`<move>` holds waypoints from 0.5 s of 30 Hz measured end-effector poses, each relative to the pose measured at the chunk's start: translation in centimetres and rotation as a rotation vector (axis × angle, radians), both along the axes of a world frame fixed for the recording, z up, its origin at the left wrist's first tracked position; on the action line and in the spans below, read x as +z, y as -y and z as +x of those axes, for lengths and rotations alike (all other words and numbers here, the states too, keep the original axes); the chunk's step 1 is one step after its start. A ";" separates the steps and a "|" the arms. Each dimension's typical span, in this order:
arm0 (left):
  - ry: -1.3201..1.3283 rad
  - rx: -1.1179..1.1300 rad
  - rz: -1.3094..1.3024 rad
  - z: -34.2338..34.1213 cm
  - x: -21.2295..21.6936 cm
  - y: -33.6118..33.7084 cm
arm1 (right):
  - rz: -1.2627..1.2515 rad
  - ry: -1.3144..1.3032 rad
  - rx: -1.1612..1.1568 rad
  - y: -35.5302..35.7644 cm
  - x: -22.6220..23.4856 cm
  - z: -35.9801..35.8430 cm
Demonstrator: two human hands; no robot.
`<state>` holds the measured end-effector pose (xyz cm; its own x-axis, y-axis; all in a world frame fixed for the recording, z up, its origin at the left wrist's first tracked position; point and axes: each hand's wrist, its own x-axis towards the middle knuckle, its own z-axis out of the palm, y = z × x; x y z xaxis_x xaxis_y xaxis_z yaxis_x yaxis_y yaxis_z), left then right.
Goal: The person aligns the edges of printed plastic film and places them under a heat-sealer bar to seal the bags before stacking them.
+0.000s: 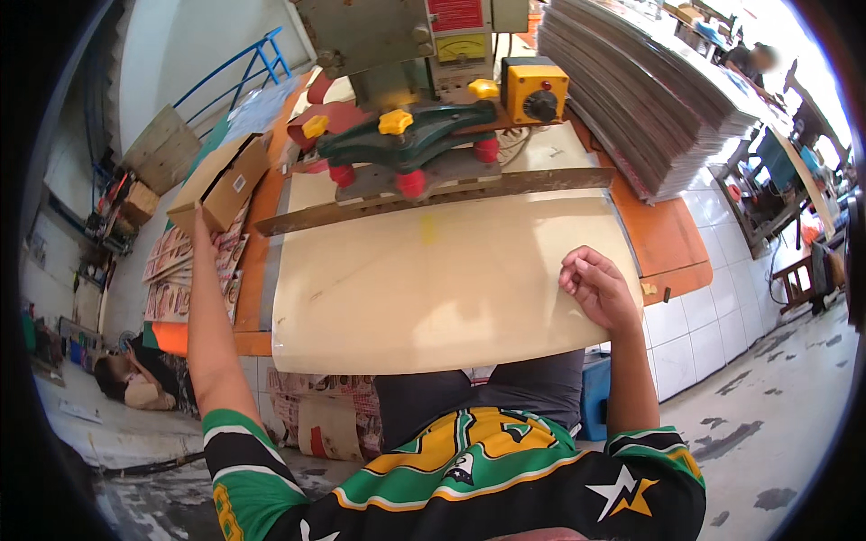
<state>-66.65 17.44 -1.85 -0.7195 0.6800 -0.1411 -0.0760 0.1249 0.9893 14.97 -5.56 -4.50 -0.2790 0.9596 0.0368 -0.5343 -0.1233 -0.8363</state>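
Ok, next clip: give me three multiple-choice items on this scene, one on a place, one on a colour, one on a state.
1. Where does the left hand reach?
A. to the cardboard box at the left
B. to the sheet stack
C. into a lap

2. What colour is the control box on the press?
A. blue
B. yellow
C. white

3. How is the right hand?
A. flat and spread
B. holding a tool
C. loosely curled on the cream work sheet

Answers: 1 A, the arm stretches left and the hand meets the box's lower corner; 2 B, its casing is yellow with a black knob; 3 C, the fingers are bent, resting near the sheet's right edge.
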 end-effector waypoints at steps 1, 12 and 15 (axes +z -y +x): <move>-0.001 -0.012 -0.012 0.6 0.0 -0.6 | 0.000 0.002 -0.007 0.1 0.1 0.2; -0.109 -0.178 0.053 0.9 -0.4 0.6 | 0.018 0.037 0.028 0.3 0.4 0.2; -0.107 -0.292 0.093 1.3 -0.5 1.7 | 0.035 0.070 0.039 0.2 0.4 0.1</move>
